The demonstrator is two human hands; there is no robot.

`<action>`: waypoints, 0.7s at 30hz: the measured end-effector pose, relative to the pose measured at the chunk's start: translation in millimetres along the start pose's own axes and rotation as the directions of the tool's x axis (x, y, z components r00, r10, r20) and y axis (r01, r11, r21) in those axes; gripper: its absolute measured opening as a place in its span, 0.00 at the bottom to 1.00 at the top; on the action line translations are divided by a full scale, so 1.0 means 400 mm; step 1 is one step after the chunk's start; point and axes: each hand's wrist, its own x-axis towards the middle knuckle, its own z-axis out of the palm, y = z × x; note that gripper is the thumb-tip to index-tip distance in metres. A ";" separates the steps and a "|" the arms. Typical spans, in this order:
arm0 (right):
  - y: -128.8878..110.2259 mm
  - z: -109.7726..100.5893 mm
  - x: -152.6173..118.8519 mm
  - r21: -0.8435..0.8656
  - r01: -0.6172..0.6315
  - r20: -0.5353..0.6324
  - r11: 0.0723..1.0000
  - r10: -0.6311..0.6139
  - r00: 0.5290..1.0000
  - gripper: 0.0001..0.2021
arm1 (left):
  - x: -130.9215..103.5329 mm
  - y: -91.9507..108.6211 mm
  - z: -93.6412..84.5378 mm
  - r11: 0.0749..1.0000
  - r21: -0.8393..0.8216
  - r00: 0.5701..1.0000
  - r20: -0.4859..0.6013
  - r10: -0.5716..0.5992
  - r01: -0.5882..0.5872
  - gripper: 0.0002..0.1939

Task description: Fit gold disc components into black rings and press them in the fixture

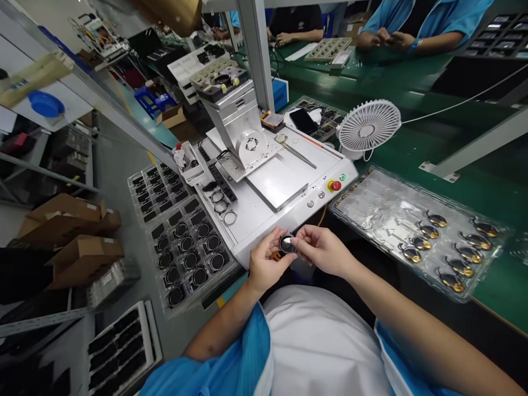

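Observation:
In front of my body, my left hand [266, 263] is closed around the edge of a small round black part [287, 244] that looks like a watch module with a shiny face. A bit of orange-gold shows beneath it, near my left fingers. My right hand [320, 248] pinches at the right side of the same part, its fingertips partly covering the face. Both hands are just off the front edge of a white machine [247, 220]. Whether the right fingers also hold something thin is too small to tell.
Right, a clear tray [388, 212] bears several round parts with gold flex. Left, another tray [187, 256] has several black rings. The machine carries a red stop button [335, 185], tweezers [300, 154] and loose rings [220, 206]. A white fan [367, 129] stands behind; co-workers sit across.

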 end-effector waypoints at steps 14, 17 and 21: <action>0.010 0.028 0.007 -0.030 0.042 -0.100 0.999 -0.045 0.994 0.16 | -0.003 -0.001 -0.004 0.998 0.040 0.999 -0.016 0.044 -0.044 0.34; 0.011 0.029 0.008 -0.074 0.059 -0.132 0.995 -0.069 0.989 0.15 | -0.003 -0.001 -0.005 0.999 0.038 0.999 -0.023 0.038 -0.038 0.33; 0.015 0.030 0.005 -0.167 0.098 -0.179 0.981 -0.128 0.976 0.14 | -0.006 -0.001 -0.004 0.999 0.041 0.999 -0.028 0.037 -0.036 0.31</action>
